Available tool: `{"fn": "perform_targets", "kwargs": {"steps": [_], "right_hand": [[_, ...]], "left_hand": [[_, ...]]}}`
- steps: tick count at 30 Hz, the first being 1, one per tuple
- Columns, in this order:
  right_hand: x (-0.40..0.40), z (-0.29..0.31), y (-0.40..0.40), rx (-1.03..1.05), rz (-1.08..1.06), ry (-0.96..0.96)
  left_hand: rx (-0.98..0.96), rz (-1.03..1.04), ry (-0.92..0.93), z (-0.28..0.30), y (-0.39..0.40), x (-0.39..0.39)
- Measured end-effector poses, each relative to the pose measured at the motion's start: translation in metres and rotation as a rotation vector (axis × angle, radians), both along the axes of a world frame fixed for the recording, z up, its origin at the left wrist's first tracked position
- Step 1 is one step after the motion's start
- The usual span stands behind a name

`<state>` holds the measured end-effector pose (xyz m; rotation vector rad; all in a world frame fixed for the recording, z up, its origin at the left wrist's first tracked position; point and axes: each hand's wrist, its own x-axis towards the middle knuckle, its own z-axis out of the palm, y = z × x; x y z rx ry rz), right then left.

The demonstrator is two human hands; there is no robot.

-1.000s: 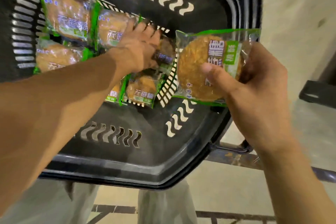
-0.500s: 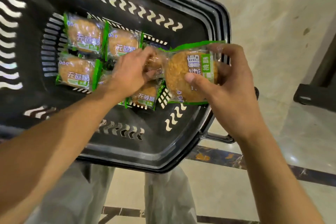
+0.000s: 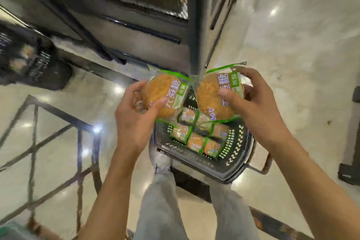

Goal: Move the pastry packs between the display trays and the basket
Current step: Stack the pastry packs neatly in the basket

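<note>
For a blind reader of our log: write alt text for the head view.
Seen from above, the left hand and the right hand each hold a green-edged round pastry pack above a black basket on the glossy floor. More pastry packs lie in the basket, and a dark shelving unit stands behind it.

Green-edged clear packs hold golden-brown pastries; black basket bears white zigzags.

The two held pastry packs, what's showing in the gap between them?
In the head view, the dark shelf post up top, and the basket below.
</note>
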<state>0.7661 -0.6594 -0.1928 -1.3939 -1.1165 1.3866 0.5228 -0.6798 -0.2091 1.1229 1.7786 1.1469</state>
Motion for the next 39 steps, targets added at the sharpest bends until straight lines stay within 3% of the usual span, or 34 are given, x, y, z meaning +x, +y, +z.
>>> {"fn": "perform_targets", "kwargs": {"steps": [8,16,22,30,39], "right_hand": [[-0.181,0.168,0.026,0.274,0.049,0.062],[-0.303,0.229,0.048,0.348,-0.034,0.094],[-0.312,0.237,0.094,0.417,-0.185,0.04],[-0.308,0.224,0.225,0.467,-0.352,-0.039],[-0.295,0.222,0.347,0.385,-0.502,-0.106]], "left_hand": [[0.321,0.138,-0.209,0.156,0.006,-0.167],[0.415,0.17,-0.344,0.225,0.047,-0.31],[0.374,-0.002,-0.413,0.234,0.125,-0.321],[0.315,-0.266,-0.365,0.239,0.284,-0.317],[0.301,-0.582,-0.228,0.251,0.475,-0.289]]}}
